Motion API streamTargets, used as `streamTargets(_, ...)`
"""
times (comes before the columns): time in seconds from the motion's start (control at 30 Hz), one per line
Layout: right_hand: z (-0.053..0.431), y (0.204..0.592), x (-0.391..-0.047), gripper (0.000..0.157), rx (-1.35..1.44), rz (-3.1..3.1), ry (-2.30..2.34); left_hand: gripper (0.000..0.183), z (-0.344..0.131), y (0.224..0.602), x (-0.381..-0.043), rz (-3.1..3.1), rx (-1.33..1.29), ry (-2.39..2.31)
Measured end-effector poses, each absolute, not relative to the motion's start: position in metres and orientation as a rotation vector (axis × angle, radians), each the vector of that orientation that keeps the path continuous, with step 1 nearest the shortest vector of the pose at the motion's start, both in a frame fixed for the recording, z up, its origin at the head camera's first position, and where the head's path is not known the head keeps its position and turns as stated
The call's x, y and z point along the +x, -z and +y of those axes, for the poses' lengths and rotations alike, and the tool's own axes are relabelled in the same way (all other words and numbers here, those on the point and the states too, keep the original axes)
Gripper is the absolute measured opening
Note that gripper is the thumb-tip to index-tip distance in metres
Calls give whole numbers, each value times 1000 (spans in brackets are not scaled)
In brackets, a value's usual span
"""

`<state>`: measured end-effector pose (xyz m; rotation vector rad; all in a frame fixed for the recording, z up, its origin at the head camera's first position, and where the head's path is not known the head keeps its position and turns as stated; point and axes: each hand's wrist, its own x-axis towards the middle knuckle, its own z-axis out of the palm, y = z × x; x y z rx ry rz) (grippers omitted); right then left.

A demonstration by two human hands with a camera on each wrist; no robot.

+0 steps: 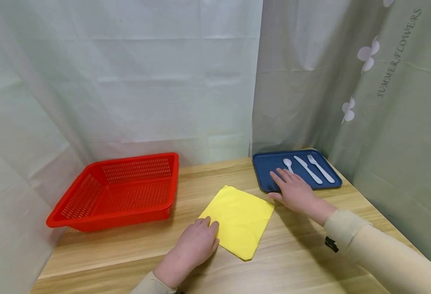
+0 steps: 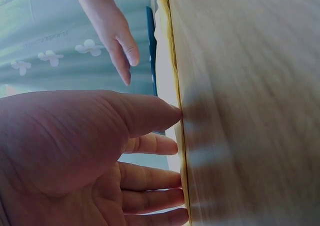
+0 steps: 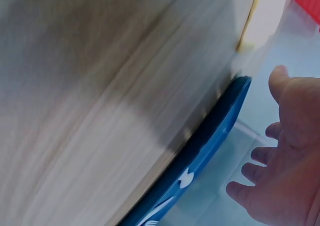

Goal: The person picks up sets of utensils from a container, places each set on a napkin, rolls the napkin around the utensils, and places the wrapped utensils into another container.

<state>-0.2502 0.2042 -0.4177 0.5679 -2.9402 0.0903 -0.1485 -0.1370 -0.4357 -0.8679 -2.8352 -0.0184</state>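
Observation:
A folded yellow cloth lies flat on the wooden table. My left hand rests at its near left edge, and in the left wrist view the straight fingertips touch the cloth's edge. My right hand hovers over the near left part of a blue tray, fingers spread, holding nothing. On that tray lie a white spoon, a white knife and a white fork. The right hand partly covers the spoon's handle. In the right wrist view, a gap shows between hand and tray.
A red plastic basket with slotted walls stands at the table's left. Pale curtains hang behind and on both sides of the wooden table. The tray sits near the back right edge.

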Motion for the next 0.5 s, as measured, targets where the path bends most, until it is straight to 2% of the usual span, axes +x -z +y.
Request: streamTargets(0.5, 220, 416, -274, 79, 483, -2988, -65, 33, -137, 438, -149, -2820, -868, 11)
